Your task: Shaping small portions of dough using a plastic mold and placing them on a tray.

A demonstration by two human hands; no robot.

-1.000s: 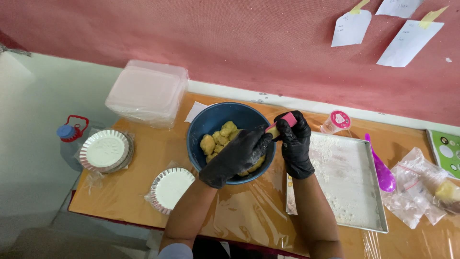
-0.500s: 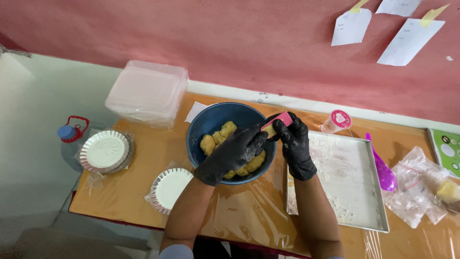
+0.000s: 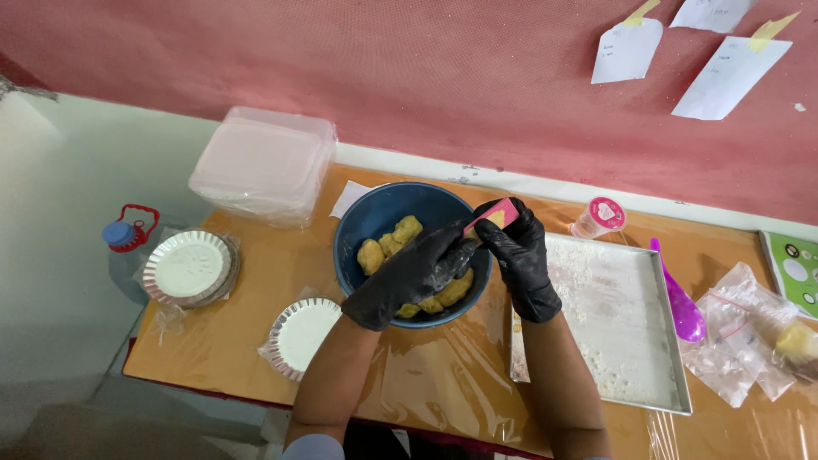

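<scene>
Paper notes (image 3: 626, 49), white, taped with yellow tabs on the red wall (image 3: 426, 77) at 1 o'clock; their writing is too small to tell. Stack of clear plastic boxes (image 3: 266, 163) at 10 o'clock of the bowl (image 3: 375, 223), glossy, rounded corners. Small clear cup with pink round lid (image 3: 607, 213) at 2 o'clock, just beside the tray (image 3: 656, 375). Green printed card (image 3: 791, 266) at the 3 o'clock edge, cut off by the frame. Crumpled clear bags (image 3: 733, 349) at 4 o'clock, something yellow inside one. Blue bottle cap with red handle (image 3: 128, 230) at 9 o'clock, off the table. Bowl: blue, round, matte, holds lumpy yellow dough (image 3: 388, 247). Left hand (image 3: 409, 273), black glove, reaches over the bowl's near rim, fingers curled down onto the dough; can't tell how much it grips. Right hand (image 3: 520, 255), black glove, at the bowl's 3 o'clock rim, fingers pinched shut on a pink scraper (image 3: 498, 213) with dough on its edge; its tip meets the left fingertips. Tray is flat metal, rectangular, dusted with white flour, touching the bowl's right side. Purple plastic spoon (image 3: 677, 298) lies along the tray's right edge. Two fluted foil pans: one stack (image 3: 187, 268) at 9 o'clock, one (image 3: 302, 336) at 7 o'clock, both shiny with white centres. Table (image 3: 256, 255) is orange-brown under wrinkled clear film.
</scene>
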